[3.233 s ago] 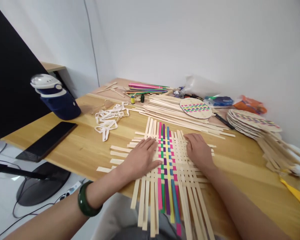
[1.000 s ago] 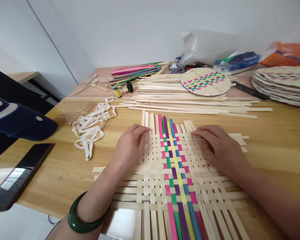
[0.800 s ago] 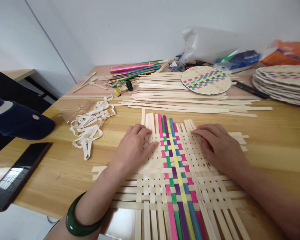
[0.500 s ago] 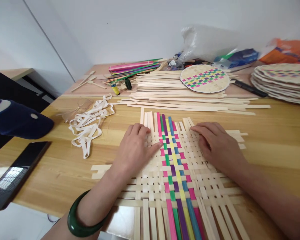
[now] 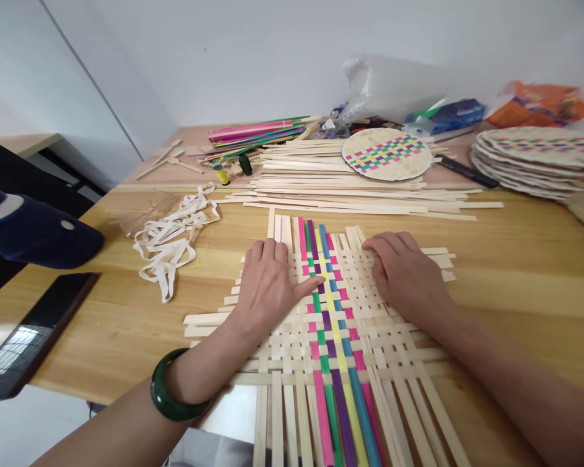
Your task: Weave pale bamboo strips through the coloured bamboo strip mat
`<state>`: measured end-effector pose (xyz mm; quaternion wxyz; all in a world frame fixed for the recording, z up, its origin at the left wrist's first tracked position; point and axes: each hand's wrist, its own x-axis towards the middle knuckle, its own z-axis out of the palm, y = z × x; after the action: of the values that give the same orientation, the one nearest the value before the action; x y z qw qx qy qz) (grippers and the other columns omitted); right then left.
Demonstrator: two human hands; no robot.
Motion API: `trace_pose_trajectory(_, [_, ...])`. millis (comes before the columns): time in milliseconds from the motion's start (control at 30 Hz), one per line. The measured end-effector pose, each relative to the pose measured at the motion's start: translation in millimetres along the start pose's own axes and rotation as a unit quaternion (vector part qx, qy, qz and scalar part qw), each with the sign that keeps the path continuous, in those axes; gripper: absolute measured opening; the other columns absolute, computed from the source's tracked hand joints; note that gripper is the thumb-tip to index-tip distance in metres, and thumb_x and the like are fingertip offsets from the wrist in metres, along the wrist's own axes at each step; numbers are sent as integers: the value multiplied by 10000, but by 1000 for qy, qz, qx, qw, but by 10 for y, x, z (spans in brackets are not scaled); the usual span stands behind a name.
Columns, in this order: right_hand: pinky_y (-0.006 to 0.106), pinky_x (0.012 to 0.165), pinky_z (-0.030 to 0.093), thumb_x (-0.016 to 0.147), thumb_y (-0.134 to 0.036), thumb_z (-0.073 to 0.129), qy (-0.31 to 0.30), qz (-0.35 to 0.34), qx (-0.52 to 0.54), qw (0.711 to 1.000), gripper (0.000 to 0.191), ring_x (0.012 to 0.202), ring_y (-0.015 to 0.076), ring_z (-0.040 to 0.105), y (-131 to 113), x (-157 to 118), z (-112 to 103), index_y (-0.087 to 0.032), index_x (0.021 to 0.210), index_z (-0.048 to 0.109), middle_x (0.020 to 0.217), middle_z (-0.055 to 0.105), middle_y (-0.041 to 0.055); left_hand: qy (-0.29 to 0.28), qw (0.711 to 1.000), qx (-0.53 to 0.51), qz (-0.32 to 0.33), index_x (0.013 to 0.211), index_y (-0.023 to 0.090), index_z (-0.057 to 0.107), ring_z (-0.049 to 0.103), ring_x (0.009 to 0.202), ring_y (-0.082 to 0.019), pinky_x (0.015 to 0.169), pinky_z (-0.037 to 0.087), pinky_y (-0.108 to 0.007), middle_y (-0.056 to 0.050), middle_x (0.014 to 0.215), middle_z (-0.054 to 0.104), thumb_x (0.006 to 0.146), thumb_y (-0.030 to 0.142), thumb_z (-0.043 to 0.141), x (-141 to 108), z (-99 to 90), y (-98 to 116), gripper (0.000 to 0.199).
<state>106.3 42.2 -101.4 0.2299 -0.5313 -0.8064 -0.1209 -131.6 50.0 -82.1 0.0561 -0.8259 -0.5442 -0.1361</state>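
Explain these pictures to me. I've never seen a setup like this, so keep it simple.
There is no machine: a person works with two bare hands. All the pictures come from one camera worn on the head, looking forward and down. On the wooden table lies a weave of pale and coloured strips. The left hand rests on it, thumb across the coloured middle. The right hand is at its far right part, fingers bent; whether they grip a strip is hard to tell. Beyond the weave lie loose pale strips and a round woven piece. White ribbon lies to the left.
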Motion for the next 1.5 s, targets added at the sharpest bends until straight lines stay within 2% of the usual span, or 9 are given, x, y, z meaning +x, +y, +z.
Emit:
trace_pose_trajectory(233, [348, 691, 479, 810, -45, 461, -1, 8, 11, 1000, 221, 904, 243, 563, -17, 17, -10, -209, 919, 561, 936, 671, 73, 31, 999, -9, 9, 881, 122, 603, 475, 837, -293, 830, 456, -492, -120, 829, 543, 810, 745, 496, 20, 10, 9, 636])
trace_pose_trajectory(500, [325, 661, 450, 785, -24, 461, 9, 5, 15, 1000, 236, 875, 228, 561, -20, 12, -3, -201, 910, 557, 901, 667, 62, 34, 999, 6, 10, 873, 128, 601, 482, 832, -283, 828, 458, -466, -106, 815, 539, 793, 746, 523, 12, 25, 2, 628])
trace_pose_trajectory(833, [322, 702, 441, 773, -30, 468, 13, 10, 20, 1000, 232, 876, 228, 563, -17, 15, 11, -194, 907, 565, 898, 668, 65, 51, 998, 29, 22, 836, 151, 582, 495, 791, -274, 787, 471, -446, -96, 772, 540, 807, 752, 499, 22, 52, -14, 608])
trace_pose_trajectory(1000, [327, 740, 460, 783, -36, 456, 31, 45, 35, 998, 263, 926, 237, 567, -34, -8, 13, -194, 961, 569, 931, 660, 74, 27, 999, 32, -1, 899, 132, 594, 533, 849, -287, 816, 487, -446, -120, 850, 581, 807, 720, 545, -2, -7, -19, 597])
trace_pose_trajectory(1100, [332, 750, 464, 776, -35, 458, 29, 54, 39, 997, 273, 936, 242, 570, -40, -11, 15, -189, 969, 573, 942, 665, 76, 20, 1000, 2, 9, 1022, 128, 598, 552, 947, -299, 883, 475, -454, -134, 975, 611, 853, 618, 574, -13, -106, 48, 519])
trace_pose_trajectory(1267, [340, 777, 456, 775, -30, 464, 24, 46, 37, 998, 269, 938, 251, 561, -28, 0, 22, -183, 963, 579, 942, 670, 82, -22, 993, -66, 96, 1122, 142, 593, 542, 1106, -299, 1004, 423, -457, -123, 1152, 620, 882, 478, 609, 67, -227, 308, 414])
trace_pose_trajectory(1400, [341, 778, 450, 773, -26, 473, 24, 32, 37, 999, 256, 913, 249, 549, -18, -1, 24, -182, 943, 583, 928, 667, 79, -64, 990, -80, 93, 1152, 153, 593, 539, 1133, -314, 1007, 425, -454, -123, 1189, 618, 858, 531, 626, 163, -132, 472, 479])
trace_pose_trajectory(1500, [339, 780, 447, 769, -20, 478, 22, 28, 45, 998, 265, 916, 246, 540, -14, -7, 23, -181, 949, 587, 930, 664, 73, -50, 992, -65, 92, 1152, 147, 586, 531, 1120, -328, 994, 422, -466, -129, 1195, 615, 849, 560, 621, 195, -15, 512, 514])
